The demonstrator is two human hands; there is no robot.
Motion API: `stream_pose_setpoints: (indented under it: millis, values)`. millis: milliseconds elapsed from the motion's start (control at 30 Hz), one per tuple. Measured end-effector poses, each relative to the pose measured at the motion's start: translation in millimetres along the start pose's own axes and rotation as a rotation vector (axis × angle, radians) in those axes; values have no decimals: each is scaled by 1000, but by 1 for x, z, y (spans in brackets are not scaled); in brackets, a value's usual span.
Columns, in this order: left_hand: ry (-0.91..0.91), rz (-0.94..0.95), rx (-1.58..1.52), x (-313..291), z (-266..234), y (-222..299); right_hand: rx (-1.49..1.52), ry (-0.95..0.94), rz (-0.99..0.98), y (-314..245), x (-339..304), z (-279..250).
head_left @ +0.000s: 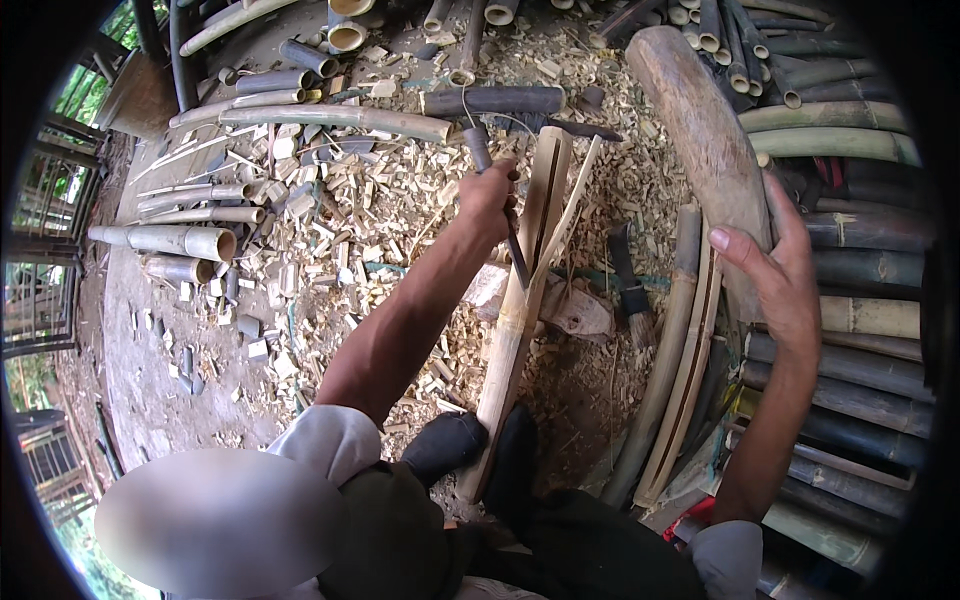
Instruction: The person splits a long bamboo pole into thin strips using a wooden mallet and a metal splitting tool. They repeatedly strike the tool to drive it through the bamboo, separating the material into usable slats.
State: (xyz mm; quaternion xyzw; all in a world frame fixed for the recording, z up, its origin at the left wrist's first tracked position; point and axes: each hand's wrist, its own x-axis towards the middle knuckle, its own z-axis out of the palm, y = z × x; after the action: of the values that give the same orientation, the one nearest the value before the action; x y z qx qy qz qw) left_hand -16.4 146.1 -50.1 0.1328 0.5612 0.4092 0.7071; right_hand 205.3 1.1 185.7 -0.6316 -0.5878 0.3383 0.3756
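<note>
My left hand is closed around a chisel-like tool. Its dark, narrow blade slants down to a long split bamboo piece. That piece leans away from me, its near end between my two dark-shod feet, and a dark slot runs down its far half. A thin pale strip splays off its right side. On the right, my right hand grips the near part of a thick, heavy wooden club, thumb on top and fingers mostly hidden behind. The club is apart from the tool.
Wood chips cover the ground. A pale wood block sits under the bamboo, with a dark-handled tool beside it. Bamboo lengths lean near my right leg. Stacked bamboo poles line the right, and cut tubes lie left.
</note>
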Motion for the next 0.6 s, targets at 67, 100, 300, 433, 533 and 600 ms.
stream_pose_setpoints:
  millis: [67,100,300,433,533,600]
  values:
    - [12,-26,-66,-12,-8,0,-8,69,43,27,-6,-5]
    - [-18,-26,-134,-12,-13,-2,-13,105,63,39,-8,-3]
    - [-283,-52,-340,-11,-49,1,140,6,342,100,17,31]
    - [-349,-82,-401,-2,-49,-5,-63,-29,346,171,49,55]
    - [-313,-95,-385,-1,-41,-10,-365,5,260,202,68,61]
    - [-281,-96,-356,-1,-35,-10,-521,124,105,215,66,68]
